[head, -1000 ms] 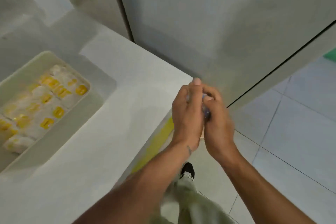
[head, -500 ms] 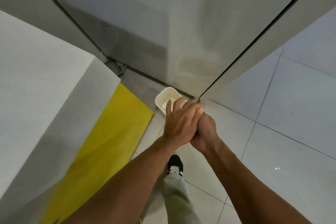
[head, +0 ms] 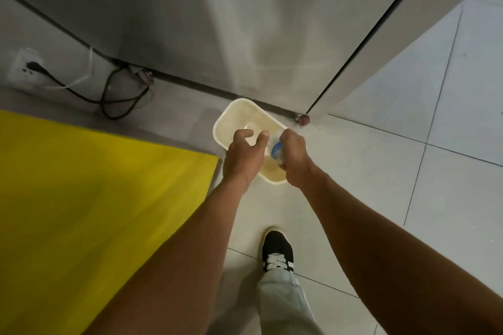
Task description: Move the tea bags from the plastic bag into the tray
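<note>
As left hand parts — bag shows

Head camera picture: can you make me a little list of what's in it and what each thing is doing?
White tub: on the tiled floor beside a grey cabinet
Left hand: fingers loosely curled, holding nothing, over the tub
Right hand: grips a crumpled clear plastic bag with a blue patch
Yellow mat: on the floor, left
Black cable: plugged into a wall socket
Shoe: black and white

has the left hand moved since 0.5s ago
Yes: the left hand has come forward over the white bin and off the right hand, which grips the plastic bag.
</note>
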Motion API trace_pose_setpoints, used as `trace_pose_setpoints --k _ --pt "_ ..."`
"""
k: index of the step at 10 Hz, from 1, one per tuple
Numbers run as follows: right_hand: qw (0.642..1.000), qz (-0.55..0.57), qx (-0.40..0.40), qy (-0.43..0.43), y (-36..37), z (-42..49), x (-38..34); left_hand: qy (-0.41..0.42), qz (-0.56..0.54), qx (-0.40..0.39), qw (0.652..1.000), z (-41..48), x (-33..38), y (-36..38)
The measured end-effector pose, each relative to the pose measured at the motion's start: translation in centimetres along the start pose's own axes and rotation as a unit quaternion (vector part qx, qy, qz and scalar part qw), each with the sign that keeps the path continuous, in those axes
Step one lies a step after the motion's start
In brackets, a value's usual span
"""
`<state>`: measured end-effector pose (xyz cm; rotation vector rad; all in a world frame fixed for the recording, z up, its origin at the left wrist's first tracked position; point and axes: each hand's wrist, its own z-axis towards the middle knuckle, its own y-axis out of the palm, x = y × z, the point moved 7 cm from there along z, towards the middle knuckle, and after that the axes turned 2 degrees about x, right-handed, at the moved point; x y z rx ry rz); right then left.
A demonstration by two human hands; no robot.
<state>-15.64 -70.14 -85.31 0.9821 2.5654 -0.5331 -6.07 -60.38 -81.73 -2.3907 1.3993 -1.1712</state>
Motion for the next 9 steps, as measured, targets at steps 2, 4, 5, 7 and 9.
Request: trace_pose_setpoints --k 2,4,5,7,9 --pt "0.994 -0.076 -0.023 -0.076 2.1 3.7 -0.2 -0.006 -0.012 -0.048 0.999 4.8 -2.3 -1.2" --pt "0.962 -0.204 0.034 -0.176 1.4 1.7 -2.5 -0.036 -0.028 -0.082 0.996 5.3 -1.4 -1.3" --pt "0.951 -0.220 0.004 -0.217 0.8 -2.3 -3.8 -0.018 -0.030 -0.093 0.995 3.1 0.6 -1.8" --pt "0.938 -0.252 -0.028 -0.236 -2.8 -11.9 -6.4 0.027 -0.026 -0.097 0.995 -4.3 5.1 -5.9" --pt "0.745 -0.570 0.014 -0.347 -4.6 -23.3 -8.7 0.183 0.255 -0.018 0.949 -14.2 10.2 -12.0"
